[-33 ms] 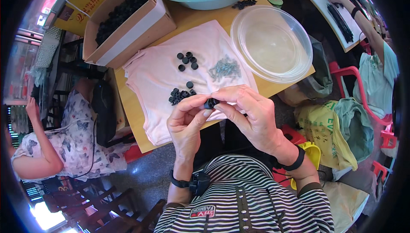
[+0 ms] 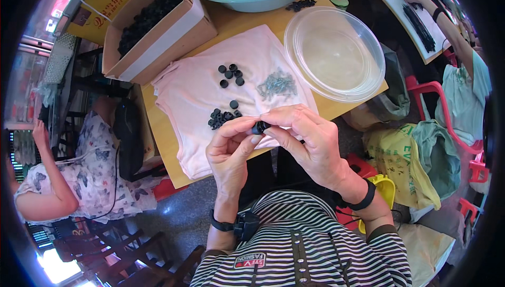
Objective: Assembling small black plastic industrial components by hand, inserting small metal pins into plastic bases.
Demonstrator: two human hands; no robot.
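Between the fingertips of both hands is a small round black plastic part (image 2: 259,128), held just past the near edge of the cloth. My left hand (image 2: 230,150) pinches one side of it with thumb and fingers. My right hand (image 2: 307,137) grips the other side, covering much of it. On the pink cloth (image 2: 194,92) just beyond lie a small heap of black plastic pieces (image 2: 216,118) and several round black caps (image 2: 239,81). To their right is a scattered pile of small clear or silvery pieces (image 2: 277,84), too small to name.
A cardboard box (image 2: 163,37) of black parts stands at the far left of the wooden table (image 2: 331,109). Behind is a pale blue basin (image 2: 252,4) of black pieces. A clear round plastic lid (image 2: 336,55) lies at right. People sit at both sides.
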